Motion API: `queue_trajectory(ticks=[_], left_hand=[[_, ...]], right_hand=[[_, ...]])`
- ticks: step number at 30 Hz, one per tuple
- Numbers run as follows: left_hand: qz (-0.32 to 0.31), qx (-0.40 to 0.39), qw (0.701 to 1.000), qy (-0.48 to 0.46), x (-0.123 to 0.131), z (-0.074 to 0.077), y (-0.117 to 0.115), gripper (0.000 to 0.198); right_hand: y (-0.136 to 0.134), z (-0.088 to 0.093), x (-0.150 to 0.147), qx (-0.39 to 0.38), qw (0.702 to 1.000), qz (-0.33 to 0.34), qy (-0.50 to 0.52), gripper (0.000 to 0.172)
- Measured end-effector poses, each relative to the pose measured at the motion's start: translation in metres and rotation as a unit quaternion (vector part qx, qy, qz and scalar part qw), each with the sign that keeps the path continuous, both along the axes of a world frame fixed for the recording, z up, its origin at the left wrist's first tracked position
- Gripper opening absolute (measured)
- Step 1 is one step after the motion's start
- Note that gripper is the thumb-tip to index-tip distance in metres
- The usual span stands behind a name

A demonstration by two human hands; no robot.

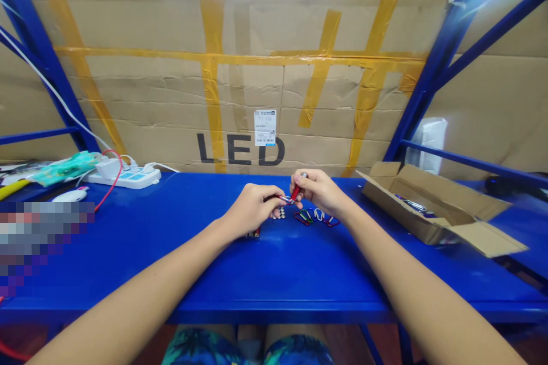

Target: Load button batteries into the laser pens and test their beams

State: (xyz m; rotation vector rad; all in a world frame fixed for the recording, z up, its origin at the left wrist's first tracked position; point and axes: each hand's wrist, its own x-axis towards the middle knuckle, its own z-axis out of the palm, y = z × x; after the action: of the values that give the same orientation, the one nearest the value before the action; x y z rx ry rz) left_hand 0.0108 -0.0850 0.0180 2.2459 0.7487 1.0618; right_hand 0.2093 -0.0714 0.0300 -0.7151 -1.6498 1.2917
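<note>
I see the right hand [320,189] curled around a red tube [295,192], the left hand [252,208] pinching what looks like a clip [287,200] at its lower end. Steady the tube; guide the clip with fingertips, clear of the loose clips [317,215] below the right hand.

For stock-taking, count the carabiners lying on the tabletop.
4 visible, side by side near the right hand: red one, green one, silver one, darker one rightmost. More may be hidden.
</note>
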Motion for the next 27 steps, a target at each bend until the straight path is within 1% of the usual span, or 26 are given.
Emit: queue_trajectory(ticks=[4, 9, 12, 14, 16, 18, 20, 24, 26, 27], left_hand=[[0.004, -0.048, 0.999, -0.019, 0.000, 0.001, -0.001, 0.013], [-0.006, -0.118, 0.990, -0.075, 0.006, 0.001, -0.002, 0.018], [0.011, -0.118, 0.990, -0.079, 0.006, 0.001, -0.001, 0.021], [0.036, -0.076, 0.995, -0.049, 0.004, 0.001, -0.001, 0.022], [0.060, 0.002, 0.998, 0.011, 0.002, 0.000, -0.001, 0.024], [0.071, 0.084, 0.991, 0.081, 0.001, -0.002, -0.002, 0.027], [0.069, 0.144, 0.978, 0.131, 0.001, -0.003, -0.002, 0.028], [0.051, 0.205, 0.964, 0.163, 0.000, -0.004, 0.000, 0.026], [0.064, 0.209, 0.965, 0.147, 0.000, -0.003, 0.001, 0.028], [0.076, 0.200, 0.969, 0.127, -0.001, -0.003, 0.002, 0.029]], right_hand=[[0.002, -0.002, 0.000, 0.015, 1.000, -0.006, 0.001, 0.035], [0.007, -0.003, 0.001, 0.025, 0.997, -0.057, 0.034, 0.036], [0.010, -0.002, 0.000, 0.008, 0.994, -0.089, 0.068, 0.038], [0.011, -0.002, 0.000, -0.012, 0.991, -0.097, 0.094, 0.038], [0.012, -0.004, -0.001, -0.041, 0.987, -0.097, 0.118, 0.036], [0.013, -0.006, -0.002, -0.070, 0.983, -0.098, 0.140, 0.033], [0.012, -0.007, -0.003, -0.095, 0.977, -0.097, 0.162, 0.030], [0.009, -0.006, -0.005, -0.134, 0.968, -0.079, 0.195, 0.022], [0.008, -0.004, -0.004, -0.138, 0.966, -0.084, 0.201, 0.022], [0.007, -0.003, -0.004, -0.137, 0.966, -0.088, 0.200, 0.024]])
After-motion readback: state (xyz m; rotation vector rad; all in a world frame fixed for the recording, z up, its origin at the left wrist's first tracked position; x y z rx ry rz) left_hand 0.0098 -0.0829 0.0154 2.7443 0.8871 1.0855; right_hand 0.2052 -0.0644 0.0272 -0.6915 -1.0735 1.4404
